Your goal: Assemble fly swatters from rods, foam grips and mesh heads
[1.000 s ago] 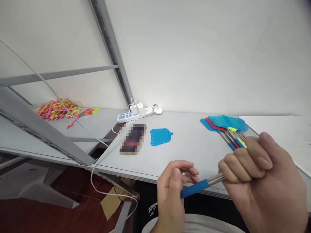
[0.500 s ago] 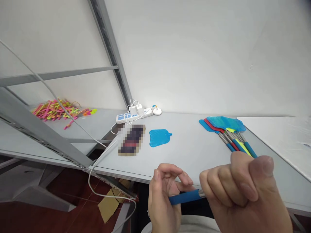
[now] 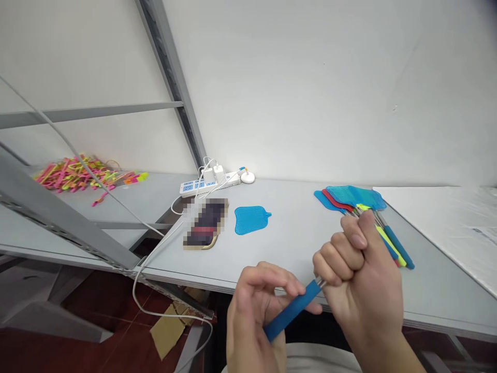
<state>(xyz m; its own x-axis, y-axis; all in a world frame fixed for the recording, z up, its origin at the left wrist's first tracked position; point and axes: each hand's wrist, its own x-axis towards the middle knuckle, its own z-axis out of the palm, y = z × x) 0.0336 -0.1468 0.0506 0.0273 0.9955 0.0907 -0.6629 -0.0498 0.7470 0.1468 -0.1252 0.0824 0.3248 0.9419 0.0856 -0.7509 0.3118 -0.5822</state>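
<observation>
A telescopic fly swatter handle point(image 3: 293, 311) with a blue grip and a thin metal rod slants between my hands, in front of the table edge. My right hand point(image 3: 349, 264) is closed in a fist round the metal rod, which hides most of it. My left hand point(image 3: 256, 311) curls loosely about the blue grip, whose lower end lies against the palm. A loose blue fly swatter head point(image 3: 252, 220) lies flat on the table beyond my left hand. Past my right hand lies a pile of fly swatters point(image 3: 355, 197) with blue, red and yellow-green parts.
A pixelated phone-like object point(image 3: 205, 225) lies left of the loose head. Behind it are a power strip point(image 3: 194, 187) with plugs and white cables and a round white device point(image 3: 247, 177). Pink and yellow pieces point(image 3: 73, 173) are heaped far left, past a metal post point(image 3: 171, 77). White sheeting point(image 3: 438, 223) covers the right side.
My right hand has moved slightly left and away from the camera, so the handle now tilts more steeply. More of the blue grip shows. The view has shifted a little to the right.
</observation>
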